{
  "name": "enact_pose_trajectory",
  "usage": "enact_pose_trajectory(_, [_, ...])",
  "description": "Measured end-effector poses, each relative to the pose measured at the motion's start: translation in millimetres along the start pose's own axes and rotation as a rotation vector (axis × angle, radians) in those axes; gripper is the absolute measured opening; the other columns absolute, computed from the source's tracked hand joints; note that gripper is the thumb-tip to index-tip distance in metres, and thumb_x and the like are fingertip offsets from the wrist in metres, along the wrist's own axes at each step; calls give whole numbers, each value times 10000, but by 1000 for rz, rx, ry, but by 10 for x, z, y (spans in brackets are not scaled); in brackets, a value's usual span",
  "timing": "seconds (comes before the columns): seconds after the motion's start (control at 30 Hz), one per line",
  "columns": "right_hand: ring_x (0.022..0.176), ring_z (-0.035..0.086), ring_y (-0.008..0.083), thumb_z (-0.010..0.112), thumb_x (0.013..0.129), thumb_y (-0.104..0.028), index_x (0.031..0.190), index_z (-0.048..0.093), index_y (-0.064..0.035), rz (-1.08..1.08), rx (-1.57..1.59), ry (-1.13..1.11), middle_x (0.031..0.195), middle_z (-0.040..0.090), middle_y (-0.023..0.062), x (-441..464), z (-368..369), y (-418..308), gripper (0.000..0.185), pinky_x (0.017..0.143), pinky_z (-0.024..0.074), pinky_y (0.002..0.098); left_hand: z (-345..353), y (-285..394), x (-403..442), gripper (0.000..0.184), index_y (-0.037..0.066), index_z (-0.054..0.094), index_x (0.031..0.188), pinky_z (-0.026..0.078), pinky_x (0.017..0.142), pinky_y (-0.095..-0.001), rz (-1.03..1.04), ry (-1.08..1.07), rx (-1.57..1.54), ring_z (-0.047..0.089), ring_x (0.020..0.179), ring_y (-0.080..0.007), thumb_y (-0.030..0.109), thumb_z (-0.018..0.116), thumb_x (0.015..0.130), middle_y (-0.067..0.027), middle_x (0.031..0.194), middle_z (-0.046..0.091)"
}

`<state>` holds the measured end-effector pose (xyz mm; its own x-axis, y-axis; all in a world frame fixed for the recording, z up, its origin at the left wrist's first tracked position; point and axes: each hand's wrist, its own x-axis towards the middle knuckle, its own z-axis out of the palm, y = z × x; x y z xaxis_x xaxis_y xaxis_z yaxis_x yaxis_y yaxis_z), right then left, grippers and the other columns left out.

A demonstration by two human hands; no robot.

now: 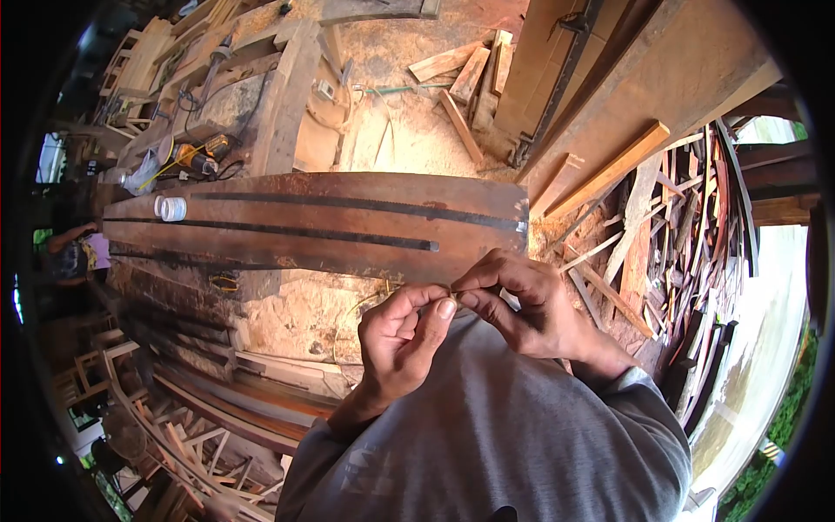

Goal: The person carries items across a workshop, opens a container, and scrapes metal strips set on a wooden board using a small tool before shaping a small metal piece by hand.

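My left hand (404, 335) and my right hand (522, 304) meet in front of the grey shirt, fingertips pinched together. Whatever lies between the fingertips is too small to make out. Just beyond them lies a long reddish-brown board (348, 196) with dark strips along it. One dark strip (348, 233) ends close to my hands in a small light tip. A small white container (170, 208) rests on the board's left part.
Behind the board, a yellow-and-black power tool (202, 161) sits on a bench at left. Wood offcuts (470, 74) lie on the sawdust-covered floor. A large leaning plank (644, 78) and a scrap pile (678, 235) are at right. Another person (70, 252) is at far left.
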<state>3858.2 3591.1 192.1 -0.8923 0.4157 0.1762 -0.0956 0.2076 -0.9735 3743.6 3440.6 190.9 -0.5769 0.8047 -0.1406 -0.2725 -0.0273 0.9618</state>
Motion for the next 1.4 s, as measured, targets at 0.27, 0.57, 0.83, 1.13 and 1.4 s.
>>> enact_pose_trajectory(0.27, [840,706,274,687,880,26,1008,664,3,-18,-44,10,926,687,133,28,8,6,132,715,562,352,-32,-108,43,92,-57,637,1015,343,558,-164,113,2,175,438,639,8,19,613,968,27,775,589])
enact_pose_trajectory(0.57, [818,702,230,676,881,24,985,657,2,35,-155,-2,901,688,128,72,-7,-44,108,699,543,325,-82,-83,141,67,-43,633,960,422,554,-210,123,-15,356,517,653,-41,23,629,947,-37,803,629])
enact_pose_trajectory(0.83, [787,704,220,619,931,-22,1004,642,37,319,-49,50,869,694,154,104,-19,98,96,692,550,338,-42,-180,269,68,-44,646,964,448,595,-202,-113,2,53,525,675,-29,17,636,935,0,777,616])
enact_pose_trajectory(1.13, [794,694,256,656,895,2,986,651,26,131,-212,172,878,682,141,15,17,173,95,692,541,344,-27,-160,363,87,-41,654,945,488,679,-212,-110,-27,262,589,736,-48,-2,677,871,-24,790,662])
enact_pose_trajectory(1.4, [801,693,263,666,891,-11,992,644,36,258,-105,97,902,685,151,15,-9,187,114,705,542,355,-79,-384,444,30,-28,630,858,455,641,-219,-120,-72,145,544,705,-43,-26,631,828,-9,730,601])
